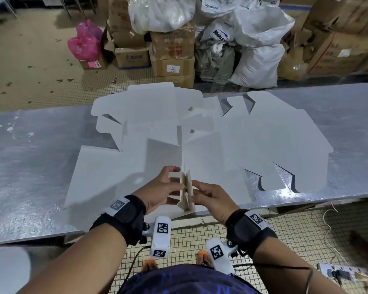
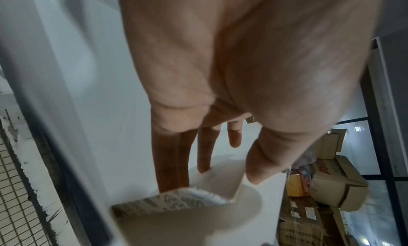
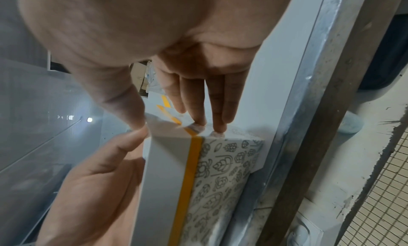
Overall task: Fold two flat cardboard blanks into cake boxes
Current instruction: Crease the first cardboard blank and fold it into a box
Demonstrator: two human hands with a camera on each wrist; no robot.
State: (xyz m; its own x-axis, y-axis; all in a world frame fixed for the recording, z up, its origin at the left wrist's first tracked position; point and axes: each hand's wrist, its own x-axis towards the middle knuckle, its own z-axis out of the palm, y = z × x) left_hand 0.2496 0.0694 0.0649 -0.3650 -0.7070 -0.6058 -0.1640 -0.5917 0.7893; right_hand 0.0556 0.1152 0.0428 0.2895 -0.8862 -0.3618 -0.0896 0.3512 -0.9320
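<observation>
Metal table [image 1: 30, 166] before stacked cartons [image 1: 172, 58], sacks [image 1: 257, 64], tiled floor [image 1: 40, 66].

White blank [image 1: 253, 141], orange-striped doodle-print flap [image 3: 223, 171]

Cardboard blank [image 1: 157, 128] is looking matt white inside, w/ printed pattern & orange stripe outside; table [image 1: 30, 166] is showing dull, mottled metal.

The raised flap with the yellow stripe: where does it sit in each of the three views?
Head: raised flap at lower centre, between both hands.
Left wrist: bottom centre, patterned side showing, below the fingers.
Right wrist: lower centre, stripe running down it.
Shared landmark: left hand.
</observation>
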